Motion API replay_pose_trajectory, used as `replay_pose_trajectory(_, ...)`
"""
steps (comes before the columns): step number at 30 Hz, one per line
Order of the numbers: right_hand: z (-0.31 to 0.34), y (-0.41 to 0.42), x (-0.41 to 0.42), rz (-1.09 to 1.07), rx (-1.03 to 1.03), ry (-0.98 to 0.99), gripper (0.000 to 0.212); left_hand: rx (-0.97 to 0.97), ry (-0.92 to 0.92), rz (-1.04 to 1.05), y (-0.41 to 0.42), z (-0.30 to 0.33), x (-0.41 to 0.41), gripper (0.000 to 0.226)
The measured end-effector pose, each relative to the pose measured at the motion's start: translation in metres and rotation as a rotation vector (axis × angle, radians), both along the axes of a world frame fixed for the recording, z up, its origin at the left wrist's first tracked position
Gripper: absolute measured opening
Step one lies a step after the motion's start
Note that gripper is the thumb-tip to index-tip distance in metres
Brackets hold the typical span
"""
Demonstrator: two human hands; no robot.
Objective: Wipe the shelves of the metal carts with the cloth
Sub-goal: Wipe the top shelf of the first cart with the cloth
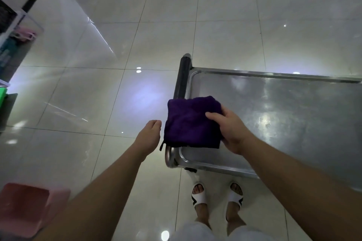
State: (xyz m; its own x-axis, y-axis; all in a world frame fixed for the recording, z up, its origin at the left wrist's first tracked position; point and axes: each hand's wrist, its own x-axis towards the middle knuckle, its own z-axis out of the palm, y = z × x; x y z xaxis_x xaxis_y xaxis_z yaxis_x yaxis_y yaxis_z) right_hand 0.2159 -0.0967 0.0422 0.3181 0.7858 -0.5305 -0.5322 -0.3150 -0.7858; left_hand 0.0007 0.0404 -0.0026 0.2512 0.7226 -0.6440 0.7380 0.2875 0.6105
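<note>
Both bare arms reach forward; the right hand (232,133) grips with thumb on top, the left hand (148,135) hangs loosely curled.

The cart shelf (274,115) is brushed, shiny metal, faintly streaked. The purple cloth (191,123) looks soft, matt terry. The floor (98,88) is glossy tile. The pink tub (25,205) looks smooth plastic.
</note>
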Motion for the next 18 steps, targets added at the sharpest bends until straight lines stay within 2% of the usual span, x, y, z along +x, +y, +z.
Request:
replay_pose_trajectory(3,0.004,-0.014,0.020,-0.082,-0.007,-0.013,0.034,0.042,0.016,-0.043,0.004,0.002,0.005,0.050)
replay_pose_trajectory(7,0.002,-0.024,0.035,-0.082,-0.063,-0.185,0.029,0.087,-0.002,-0.132,0.006,-0.004,0.023,0.047)
replay_pose_trajectory(9,-0.003,-0.023,0.037,-0.034,-0.130,-0.395,0.025,0.106,-0.024,-0.155,0.006,-0.008,0.035,0.047)
replay_pose_trajectory(11,-0.015,-0.020,0.039,0.021,-0.177,-0.698,0.019,0.120,-0.041,-0.159,0.005,-0.013,0.048,0.047)
replay_pose_trajectory(13,-0.029,-0.015,0.033,0.074,-0.165,-0.973,0.023,0.134,-0.048,-0.135,0.003,-0.018,0.057,0.047)
replay_pose_trajectory(16,-0.060,-0.008,0.005,0.210,-0.125,-1.205,0.043,0.164,-0.049,-0.108,-0.001,-0.025,0.064,0.045)
replay_pose_trajectory(18,-0.093,-0.011,-0.026,0.458,-0.112,-1.309,0.047,0.195,-0.055,-0.088,-0.005,-0.029,0.066,0.043)
